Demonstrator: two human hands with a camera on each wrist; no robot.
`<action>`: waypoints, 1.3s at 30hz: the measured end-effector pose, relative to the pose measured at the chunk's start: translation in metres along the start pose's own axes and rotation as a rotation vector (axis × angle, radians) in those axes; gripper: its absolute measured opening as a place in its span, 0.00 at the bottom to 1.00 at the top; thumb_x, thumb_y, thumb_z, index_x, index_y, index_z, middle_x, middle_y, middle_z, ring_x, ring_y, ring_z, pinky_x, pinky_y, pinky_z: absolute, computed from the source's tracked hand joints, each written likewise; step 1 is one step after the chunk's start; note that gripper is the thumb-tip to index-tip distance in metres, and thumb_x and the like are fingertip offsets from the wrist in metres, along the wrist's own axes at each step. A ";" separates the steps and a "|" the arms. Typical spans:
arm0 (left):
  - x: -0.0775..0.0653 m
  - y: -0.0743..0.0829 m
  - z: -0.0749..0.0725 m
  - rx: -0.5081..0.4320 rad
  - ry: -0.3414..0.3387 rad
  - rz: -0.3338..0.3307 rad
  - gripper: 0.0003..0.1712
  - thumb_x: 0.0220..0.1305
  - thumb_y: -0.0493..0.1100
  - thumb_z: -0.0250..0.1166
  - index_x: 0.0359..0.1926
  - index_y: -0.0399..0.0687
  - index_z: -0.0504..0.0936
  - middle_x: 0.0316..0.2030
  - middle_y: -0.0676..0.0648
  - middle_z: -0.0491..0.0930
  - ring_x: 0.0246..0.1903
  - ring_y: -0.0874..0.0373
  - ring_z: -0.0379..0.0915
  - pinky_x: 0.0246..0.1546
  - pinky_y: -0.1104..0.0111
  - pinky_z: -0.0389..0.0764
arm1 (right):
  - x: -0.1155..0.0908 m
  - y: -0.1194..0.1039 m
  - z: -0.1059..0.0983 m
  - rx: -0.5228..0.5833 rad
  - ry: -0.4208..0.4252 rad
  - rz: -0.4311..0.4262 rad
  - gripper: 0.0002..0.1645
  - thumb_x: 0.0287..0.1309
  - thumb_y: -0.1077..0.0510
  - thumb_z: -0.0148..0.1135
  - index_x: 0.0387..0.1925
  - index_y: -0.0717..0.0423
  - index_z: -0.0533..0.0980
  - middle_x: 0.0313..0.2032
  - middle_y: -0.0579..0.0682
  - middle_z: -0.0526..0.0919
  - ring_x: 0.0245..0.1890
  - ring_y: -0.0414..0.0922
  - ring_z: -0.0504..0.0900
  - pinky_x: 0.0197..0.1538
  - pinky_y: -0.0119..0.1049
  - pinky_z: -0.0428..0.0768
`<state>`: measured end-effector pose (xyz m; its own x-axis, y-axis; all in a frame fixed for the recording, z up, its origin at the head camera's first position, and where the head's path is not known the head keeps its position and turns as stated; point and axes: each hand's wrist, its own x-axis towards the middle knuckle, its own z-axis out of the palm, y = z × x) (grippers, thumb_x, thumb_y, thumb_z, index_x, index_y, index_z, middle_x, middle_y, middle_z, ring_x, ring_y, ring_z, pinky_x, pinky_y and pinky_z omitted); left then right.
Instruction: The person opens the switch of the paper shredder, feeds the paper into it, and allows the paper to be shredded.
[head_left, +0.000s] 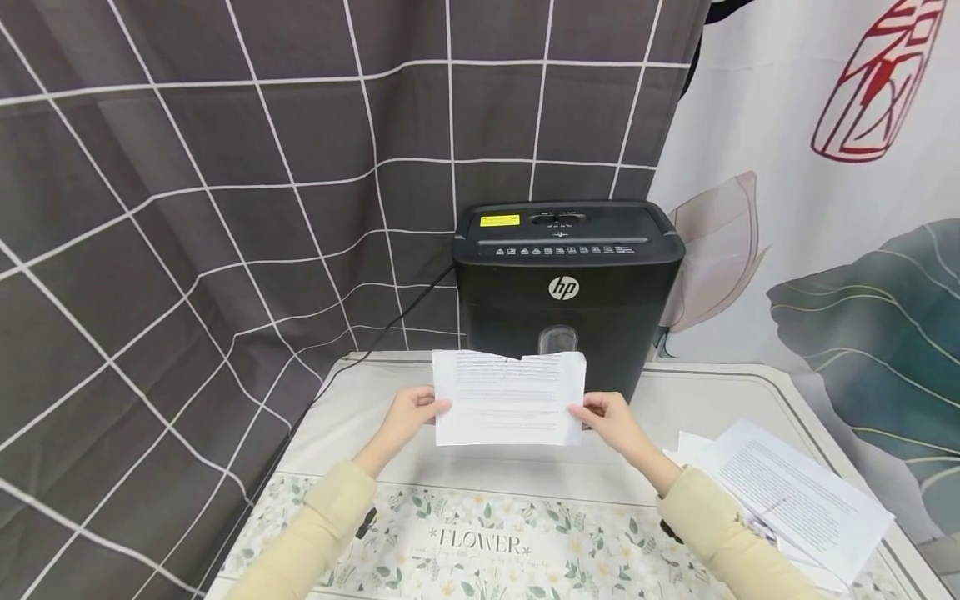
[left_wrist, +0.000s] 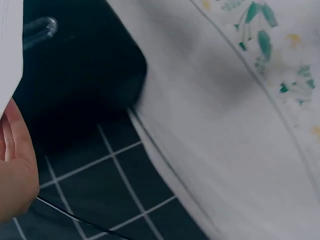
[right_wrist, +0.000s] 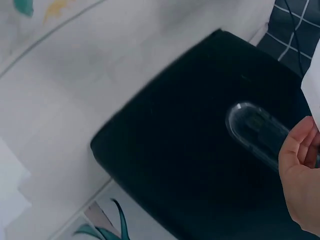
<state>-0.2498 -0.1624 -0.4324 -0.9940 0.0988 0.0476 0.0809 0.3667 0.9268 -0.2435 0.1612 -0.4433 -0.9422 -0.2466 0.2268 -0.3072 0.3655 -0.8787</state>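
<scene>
Between both hands a printed sheet of paper (head_left: pixel 508 404) is held up by its two side edges; its top edge is ragged, with a small notch near the middle. My left hand (head_left: pixel 411 412) pinches the left edge, thumb on the printed face. The right edge is pinched by my right hand (head_left: pixel 609 417) in the same way. Behind the sheet stands a black HP paper shredder (head_left: pixel 510 308), its clear oval window partly covered by the paper. In the wrist views, the left hand (left_wrist: pixel 17 165) and right hand (right_wrist: pixel 302 175) appear at the frame edges, each with part of the sheet.
Several printed papers (head_left: pixel 795 492) lie overlapping on the right of the table (head_left: pixel 390 450). A floral mat (head_left: pixel 480 508) covers the front. A black cord (head_left: pixel 390 321) runs from the shredder down the left side. A dark checked curtain (head_left: pixel 300 125) hangs behind and left.
</scene>
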 end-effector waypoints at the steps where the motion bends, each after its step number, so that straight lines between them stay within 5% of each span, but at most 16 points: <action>1: 0.000 0.004 0.000 0.005 0.002 0.013 0.13 0.58 0.35 0.63 0.41 0.27 0.80 0.37 0.32 0.83 0.34 0.47 0.84 0.36 0.65 0.85 | -0.001 -0.001 -0.004 -0.003 0.004 -0.019 0.09 0.58 0.69 0.59 0.32 0.77 0.77 0.31 0.69 0.83 0.24 0.31 0.80 0.32 0.36 0.85; 10: 0.003 0.043 -0.004 0.058 0.005 0.189 0.09 0.53 0.33 0.68 0.29 0.26 0.80 0.30 0.32 0.83 0.28 0.51 0.84 0.33 0.67 0.85 | -0.003 -0.017 -0.029 -0.062 0.154 -0.159 0.05 0.51 0.72 0.64 0.25 0.71 0.74 0.23 0.64 0.82 0.17 0.28 0.73 0.22 0.24 0.76; 18: 0.013 0.077 -0.013 0.089 -0.054 0.285 0.09 0.52 0.33 0.69 0.25 0.27 0.80 0.27 0.34 0.83 0.27 0.47 0.83 0.32 0.72 0.83 | 0.002 -0.043 -0.059 -0.164 0.189 -0.190 0.08 0.48 0.71 0.67 0.21 0.67 0.75 0.17 0.53 0.79 0.16 0.28 0.67 0.19 0.22 0.67; 28: 0.019 0.119 -0.023 0.091 -0.039 0.330 0.09 0.53 0.32 0.69 0.24 0.29 0.79 0.26 0.36 0.84 0.22 0.62 0.80 0.30 0.76 0.81 | 0.015 -0.086 -0.087 -0.224 0.258 -0.259 0.08 0.47 0.71 0.68 0.20 0.66 0.76 0.17 0.33 0.73 0.16 0.30 0.64 0.19 0.22 0.63; 39: 0.041 0.160 -0.036 0.096 -0.116 0.389 0.08 0.57 0.34 0.66 0.33 0.29 0.80 0.35 0.33 0.84 0.25 0.65 0.81 0.34 0.66 0.85 | 0.027 -0.126 -0.117 -0.234 0.245 -0.218 0.06 0.53 0.67 0.65 0.30 0.70 0.78 0.19 0.25 0.75 0.20 0.26 0.75 0.25 0.18 0.72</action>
<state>-0.2801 -0.1327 -0.2685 -0.8733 0.3484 0.3405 0.4611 0.3652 0.8087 -0.2460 0.2136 -0.2776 -0.8471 -0.1299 0.5152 -0.4985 0.5298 -0.6861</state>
